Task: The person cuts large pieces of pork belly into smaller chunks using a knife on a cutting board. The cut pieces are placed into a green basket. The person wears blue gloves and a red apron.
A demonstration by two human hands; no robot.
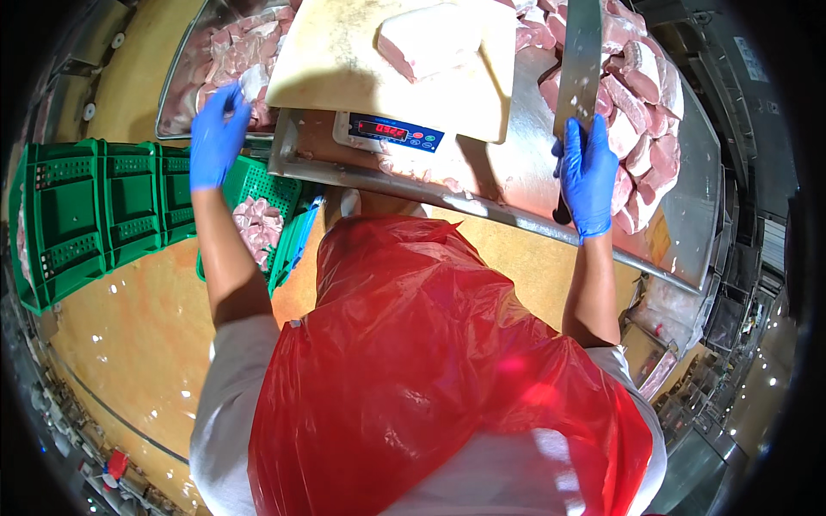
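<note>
My left hand [217,142], in a blue glove, is over the near edge of a metal tray [163,120] of cut raw meat [237,52]. Its fingers are loosely curved with a gap at the thumb, and a pale piece of meat [255,82] lies right by the fingertips. A broad-bladed knife [578,69] is gripped in my right hand [589,176], also blue-gloved, its blade pointing away from me. Between the hands, a large pale slab of meat [430,39] rests on a white cutting board [327,64] over a digital scale [391,131].
Thick meat pieces [641,112] are heaped on the metal table [529,95] at the right. At the left stand green crates [103,206]; a green basket [249,185] below my left hand holds meat chunks [258,228]. A red plastic apron [413,344] covers my front.
</note>
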